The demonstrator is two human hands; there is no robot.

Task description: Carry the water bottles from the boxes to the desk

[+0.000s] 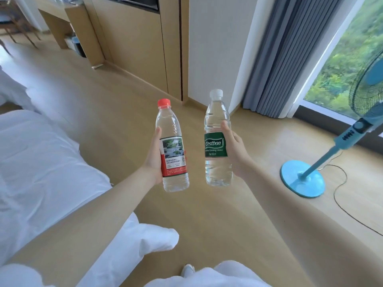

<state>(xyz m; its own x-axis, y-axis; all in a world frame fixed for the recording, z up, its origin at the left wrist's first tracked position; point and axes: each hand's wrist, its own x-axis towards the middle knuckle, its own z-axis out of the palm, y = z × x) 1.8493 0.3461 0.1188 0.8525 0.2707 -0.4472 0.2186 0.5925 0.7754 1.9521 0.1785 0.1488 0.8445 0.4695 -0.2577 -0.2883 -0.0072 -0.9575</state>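
1. two clear water bottles are held upright in mid-air, side by side but not touching, above a pale wooden floor near the middle of the scene.
2. the left hand is wrapped round the red-capped bottle at its label. the thumb lies up the left side and fingertips just show round the right edge. the label is red and white with a picture of a stream.
3. the right hand is wrapped round the white-capped bottle from its right side. the thumb rests against the top of a green label that reads "cestbon". the other fingers are hidden behind the bottle.
4. both forearms are bare and reach out from the near edge.
5. on the left is a bed with rumpled white bedding. one corner hangs down towards the near floor.
6. on the right stands a blue fan, its round base on the floor, with a thin cord looping beside it.
7. behind the fan is a large window showing green trees, with a grey curtain to its left.
8. at the far left is a wooden desk, well apart from the bottles, with a chair beside it.
9. at the near edge are white clothing and the tip of a white shoe.
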